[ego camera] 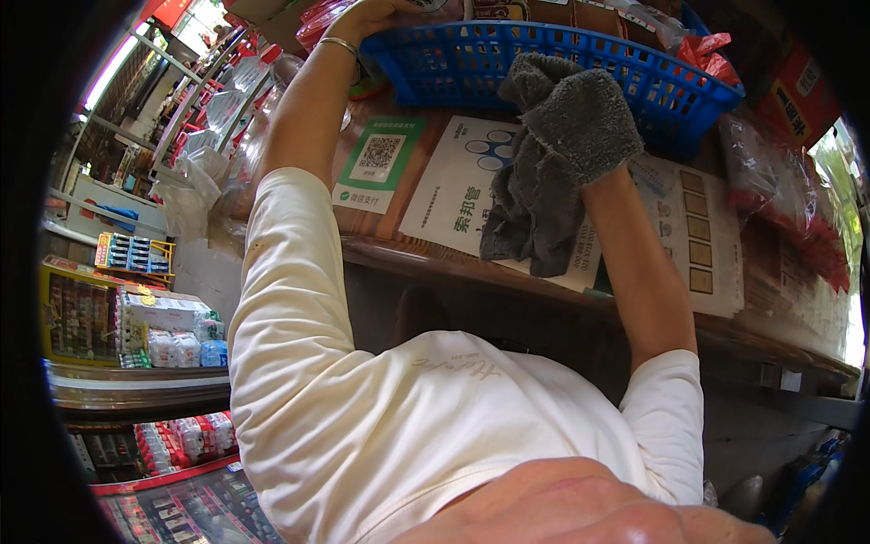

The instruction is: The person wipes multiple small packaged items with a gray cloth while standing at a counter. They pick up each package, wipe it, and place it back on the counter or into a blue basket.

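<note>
My right hand [607, 178] is wrapped in a grey terry cloth [586, 119], which hides its fingers. The cloth's loose end hangs over a printed sheet [448, 180] on the wooden counter [363, 234], and its upper part is against the near side of a blue plastic basket [452, 64]. At the top edge of the picture, my left hand [372, 15] reaches to the basket's left end, close to a pink package [319, 20]. Its fingertips are partly cut off, so its grip is unclear. Several boxes and packets fill the basket.
A green-bordered card with a printed code [379, 163] lies on the counter's left part. Clear plastic bags with red contents [781, 183] stand at the right. Plastic bottles [282, 64] are beyond my left arm. Shelves with packaged drinks [180, 347] are farther left.
</note>
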`<state>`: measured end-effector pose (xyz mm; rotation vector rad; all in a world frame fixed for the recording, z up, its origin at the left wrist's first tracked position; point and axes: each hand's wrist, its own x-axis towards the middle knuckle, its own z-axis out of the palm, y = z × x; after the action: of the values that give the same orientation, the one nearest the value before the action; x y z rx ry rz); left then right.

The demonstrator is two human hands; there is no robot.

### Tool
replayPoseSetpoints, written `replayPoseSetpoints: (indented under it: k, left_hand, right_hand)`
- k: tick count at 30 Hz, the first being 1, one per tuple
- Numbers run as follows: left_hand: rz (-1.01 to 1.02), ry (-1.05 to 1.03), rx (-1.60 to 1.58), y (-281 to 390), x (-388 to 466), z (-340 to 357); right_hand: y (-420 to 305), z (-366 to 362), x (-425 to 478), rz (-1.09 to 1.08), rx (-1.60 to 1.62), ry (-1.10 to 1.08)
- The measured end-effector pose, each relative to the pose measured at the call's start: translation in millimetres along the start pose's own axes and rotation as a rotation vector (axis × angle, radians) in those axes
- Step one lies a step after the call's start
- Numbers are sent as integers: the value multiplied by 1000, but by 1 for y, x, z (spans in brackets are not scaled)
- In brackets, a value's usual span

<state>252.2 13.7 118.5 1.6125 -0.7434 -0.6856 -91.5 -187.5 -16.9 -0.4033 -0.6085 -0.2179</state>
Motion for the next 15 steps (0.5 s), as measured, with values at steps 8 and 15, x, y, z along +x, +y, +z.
replayPoseSetpoints:
  k: [8, 15]
  left_hand:
    - [232, 174, 384, 4, 0, 8]
    - [549, 102, 1161, 16, 2, 30]
  right_hand:
    - [1, -9, 2, -42, -172, 21]
    - [1, -2, 0, 30, -27, -9]
